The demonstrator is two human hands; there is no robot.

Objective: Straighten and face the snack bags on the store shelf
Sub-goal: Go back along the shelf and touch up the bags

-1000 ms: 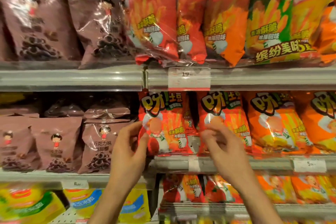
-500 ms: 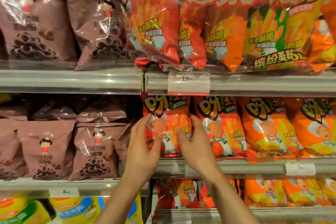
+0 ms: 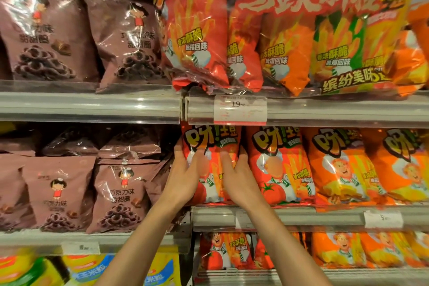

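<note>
Red glossy plastic snack bag with a yellow logo, a cartoon chef and a tomato on it is what we've got between our hands right now. It stands upright at the far left end of the middle shelf, front facing out, right under the white price tag reading 19.90 on the shelf above.

Our left hand cups the bag's left edge, thumb lying across the front and the other fingers curling round the side behind it. Our right hand does the same on the right edge, thumb on the front, fingers tucked into the gap between this bag and the next red tomato bag just beside it. So both hands are gripping the bag from either side, not flat.

Further right on the same shelf we see orange bags of the same brand, standing up and touching each other. To the left, in the next bay, there are brown chocolate ring snack bags with a little cartoon girl, some leaning and some lying behind. Up top sits a big clear multipack of red, orange and green bags, hanging a bit over the shelf edge. Below, more red and orange bags, plus yellow bags at the bottom left, kinda blurry.
</note>
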